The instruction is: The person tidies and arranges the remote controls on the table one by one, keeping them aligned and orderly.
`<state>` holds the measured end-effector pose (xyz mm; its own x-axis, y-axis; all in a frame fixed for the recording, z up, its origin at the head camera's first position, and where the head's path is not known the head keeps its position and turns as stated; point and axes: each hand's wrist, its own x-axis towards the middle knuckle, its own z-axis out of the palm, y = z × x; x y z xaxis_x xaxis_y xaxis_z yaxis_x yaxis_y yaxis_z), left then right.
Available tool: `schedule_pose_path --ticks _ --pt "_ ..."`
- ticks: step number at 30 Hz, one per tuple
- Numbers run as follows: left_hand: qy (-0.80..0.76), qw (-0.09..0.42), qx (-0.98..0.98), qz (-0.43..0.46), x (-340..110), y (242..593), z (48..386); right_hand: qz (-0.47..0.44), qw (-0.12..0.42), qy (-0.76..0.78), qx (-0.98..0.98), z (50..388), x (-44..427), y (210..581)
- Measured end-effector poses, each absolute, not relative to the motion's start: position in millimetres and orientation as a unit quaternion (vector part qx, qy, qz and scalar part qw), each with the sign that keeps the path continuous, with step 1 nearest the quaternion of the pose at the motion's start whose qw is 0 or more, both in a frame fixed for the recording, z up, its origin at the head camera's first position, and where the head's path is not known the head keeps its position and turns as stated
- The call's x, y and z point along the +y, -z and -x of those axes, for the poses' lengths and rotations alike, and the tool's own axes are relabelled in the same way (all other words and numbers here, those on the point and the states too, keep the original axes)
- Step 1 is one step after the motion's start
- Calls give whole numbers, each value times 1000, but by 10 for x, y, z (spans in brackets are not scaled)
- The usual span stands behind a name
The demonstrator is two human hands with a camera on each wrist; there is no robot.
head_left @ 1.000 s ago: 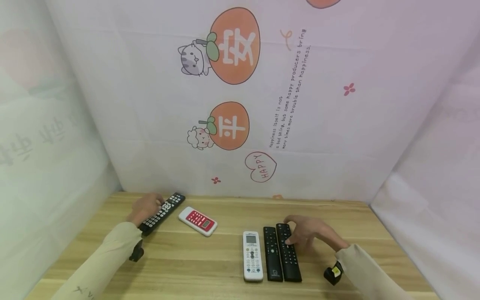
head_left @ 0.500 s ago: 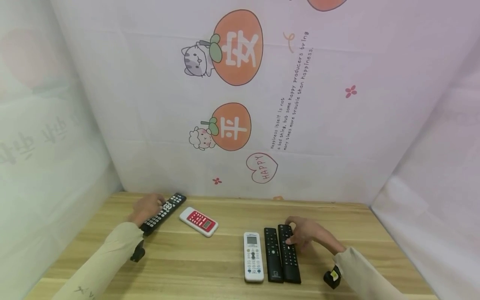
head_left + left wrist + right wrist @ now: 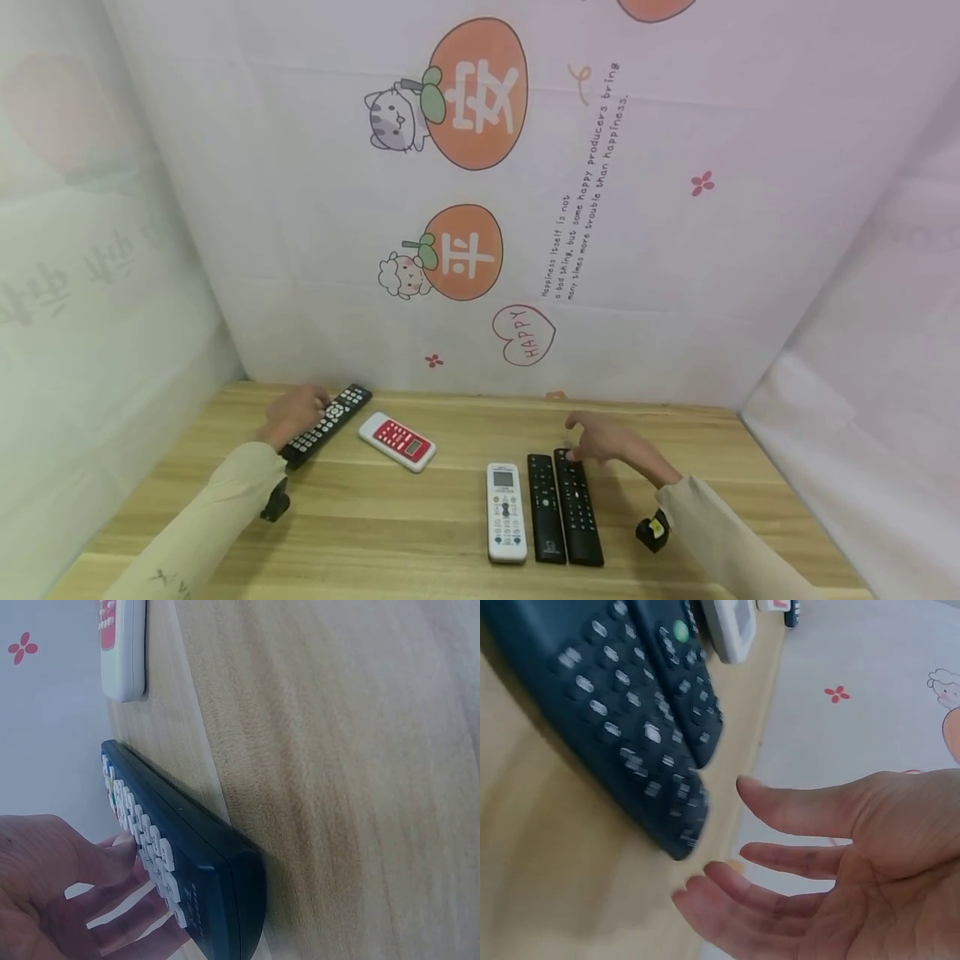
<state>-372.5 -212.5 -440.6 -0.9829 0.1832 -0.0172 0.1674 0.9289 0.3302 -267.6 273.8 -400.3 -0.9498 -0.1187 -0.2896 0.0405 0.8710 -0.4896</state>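
At the table's back left, my left hand (image 3: 292,415) grips a black remote with white buttons (image 3: 327,425) that lies slanted. The left wrist view shows the thumb of that hand (image 3: 82,885) on the buttons of the remote (image 3: 187,847), its other fingers along the far side. My right hand (image 3: 611,442) is by the top end of the rightmost black remote (image 3: 579,508); in the right wrist view this hand (image 3: 840,862) is apart from the remote (image 3: 615,712), its fingers spread and bent slightly.
A second black remote (image 3: 547,508) lies just left of the rightmost one, with a white remote (image 3: 506,517) beside it. A white remote with a red face (image 3: 397,442) lies between the hands, farther back. Printed white cloth (image 3: 337,208) walls the wooden table (image 3: 397,525).
My right hand has let go of the rightmost black remote and moved back and slightly left, past its top end. My left hand and the remotes have hardly moved.
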Motion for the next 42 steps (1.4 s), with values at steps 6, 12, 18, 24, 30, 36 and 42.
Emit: schedule_pose_path --ticks 6,12,18,24,30,36,42 --pt "-166 24 982 -91 -2128 4359 3708 52 128 198 970 2813 2582 3878" --pt "-179 31 980 -85 -2143 4361 3715 54 129 201 969 2827 2464 3932" --pt "-189 36 978 -82 -2164 4361 3707 14 132 219 967 2743 2496 4022" --pt "-198 39 976 -79 -2151 4354 3713 1 111 261 959 2690 2612 4101" --pt "-200 36 976 -80 -2124 4326 3698 -9 106 277 955 2603 2722 4133" --pt "-202 35 976 -80 -2155 4361 3695 -52 125 255 958 2528 2734 4210" --pt "-201 31 976 -82 -2164 4378 3706 -47 117 289 949 2547 2757 4278"
